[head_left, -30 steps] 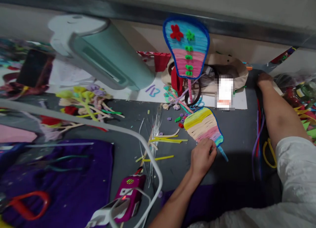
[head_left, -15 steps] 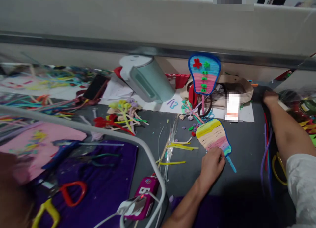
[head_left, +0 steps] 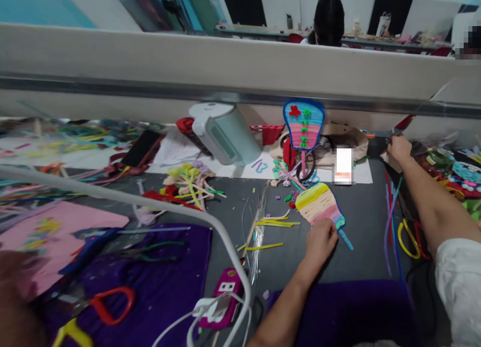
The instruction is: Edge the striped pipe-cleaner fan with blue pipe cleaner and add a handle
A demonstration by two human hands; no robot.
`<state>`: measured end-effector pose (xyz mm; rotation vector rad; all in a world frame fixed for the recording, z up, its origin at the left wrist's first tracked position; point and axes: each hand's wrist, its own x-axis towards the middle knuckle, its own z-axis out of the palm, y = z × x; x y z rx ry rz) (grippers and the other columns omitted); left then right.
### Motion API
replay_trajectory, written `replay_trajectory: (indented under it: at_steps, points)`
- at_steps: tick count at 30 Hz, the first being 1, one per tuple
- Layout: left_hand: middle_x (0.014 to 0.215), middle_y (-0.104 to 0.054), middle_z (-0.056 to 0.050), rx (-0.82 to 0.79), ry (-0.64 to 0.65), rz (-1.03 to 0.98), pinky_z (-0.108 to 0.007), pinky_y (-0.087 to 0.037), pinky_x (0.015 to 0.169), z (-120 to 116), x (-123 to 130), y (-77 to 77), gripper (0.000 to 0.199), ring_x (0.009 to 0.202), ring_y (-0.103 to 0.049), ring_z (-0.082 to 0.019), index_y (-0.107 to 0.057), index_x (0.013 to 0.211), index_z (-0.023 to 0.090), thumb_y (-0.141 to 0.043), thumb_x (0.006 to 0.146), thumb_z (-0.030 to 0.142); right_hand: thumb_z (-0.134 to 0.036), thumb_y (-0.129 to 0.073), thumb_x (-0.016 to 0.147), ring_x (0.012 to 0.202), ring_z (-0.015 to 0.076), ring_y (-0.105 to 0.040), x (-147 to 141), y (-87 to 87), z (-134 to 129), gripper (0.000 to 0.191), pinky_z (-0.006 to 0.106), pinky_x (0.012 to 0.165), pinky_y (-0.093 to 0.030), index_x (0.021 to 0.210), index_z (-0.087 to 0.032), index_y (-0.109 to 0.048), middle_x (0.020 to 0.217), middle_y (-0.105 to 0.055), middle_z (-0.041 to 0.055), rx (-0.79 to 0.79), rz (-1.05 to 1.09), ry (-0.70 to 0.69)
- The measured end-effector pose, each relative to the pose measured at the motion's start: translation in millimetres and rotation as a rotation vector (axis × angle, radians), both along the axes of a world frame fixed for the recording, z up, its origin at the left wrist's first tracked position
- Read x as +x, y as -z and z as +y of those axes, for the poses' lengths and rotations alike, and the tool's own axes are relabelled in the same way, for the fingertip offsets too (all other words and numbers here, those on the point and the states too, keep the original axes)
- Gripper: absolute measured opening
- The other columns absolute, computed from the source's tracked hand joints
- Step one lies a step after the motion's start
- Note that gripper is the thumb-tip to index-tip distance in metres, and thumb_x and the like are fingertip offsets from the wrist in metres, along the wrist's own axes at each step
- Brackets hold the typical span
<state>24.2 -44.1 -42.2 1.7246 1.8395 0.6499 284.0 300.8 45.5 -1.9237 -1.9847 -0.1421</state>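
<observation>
striped fan (head_left: pixel 319 201): matt, ridged strands | pale-green jug (head_left: pixel 240 139): smooth, satiny plastic | purple cloth (head_left: pixel 186 282): matt fabric | clear strands (head_left: pixel 258 249): glossy, plastic-looking | magenta power strip (head_left: pixel 236 278): smooth plastic | beige bag (head_left: pixel 358 142): matt cloth

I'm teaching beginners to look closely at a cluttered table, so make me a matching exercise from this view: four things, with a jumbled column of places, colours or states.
Things
1. Jug
2. Pliers
3. Striped paddle-shaped piece
4. Power strip

Places, colours, states
A. Touched by the left hand
B. Magenta, with a white plug on it
C. Pale green and white
D. Lying on a purple cloth

Right pairs: 1-C, 2-D, 3-A, 4-B
</observation>
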Motion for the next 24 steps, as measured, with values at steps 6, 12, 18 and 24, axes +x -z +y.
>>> replay_trajectory:
  at_steps: [6, 12, 18, 24]
  points:
    - [0.087, -0.071, -0.002, -0.005, -0.008, 0.005, -0.027, -0.038, 0.072, 4, 0, -2.0, 0.007, 0.083, -0.063, -0.017, -0.065, 0.084, 0.021, -0.059, 0.085, 0.017, -0.019, -0.050, 0.098, 0.075, 0.0105, -0.056, 23, -55.1, -35, 0.025, 0.032, 0.073, -0.034, 0.114, -0.006, -0.064, 0.102, -0.073, 0.0154, 0.228, 0.147, 0.118]
    - [0.086, -0.071, -0.001, -0.026, -0.019, 0.018, -0.026, -0.035, 0.068, 7, 2, -2.1, 0.006, 0.081, -0.062, -0.016, -0.065, 0.084, 0.021, -0.060, 0.084, 0.018, -0.022, -0.049, 0.100, 0.066, 0.0093, -0.062, 34, -117.7, -113, 0.009, 0.026, 0.068, -0.044, 0.108, -0.019, -0.054, 0.092, -0.072, 0.0066, 0.605, 0.486, -0.169]
    - [0.088, -0.071, -0.001, -0.013, -0.017, 0.029, -0.026, -0.034, 0.067, 11, 1, 0.9, 0.004, 0.080, -0.061, -0.016, -0.065, 0.085, 0.021, -0.061, 0.084, 0.020, -0.036, -0.053, 0.098, 0.051, 0.0098, -0.059, 5, -118.0, -220, 0.015, 0.023, 0.050, -0.044, 0.096, -0.025, -0.043, 0.080, -0.068, -0.0011, 0.622, 0.751, -0.324]
    - [0.084, -0.071, 0.000, -0.031, -0.017, 0.035, -0.025, -0.033, 0.065, 13, 1, 0.1, 0.003, 0.079, -0.061, -0.016, -0.065, 0.084, 0.021, -0.062, 0.084, 0.020, -0.040, -0.056, 0.093, 0.067, 0.0166, -0.065, -43, -40.7, -290, 0.016, 0.028, 0.064, -0.048, 0.096, -0.024, -0.052, 0.079, -0.067, -0.0005, 0.299, 0.732, -0.157]
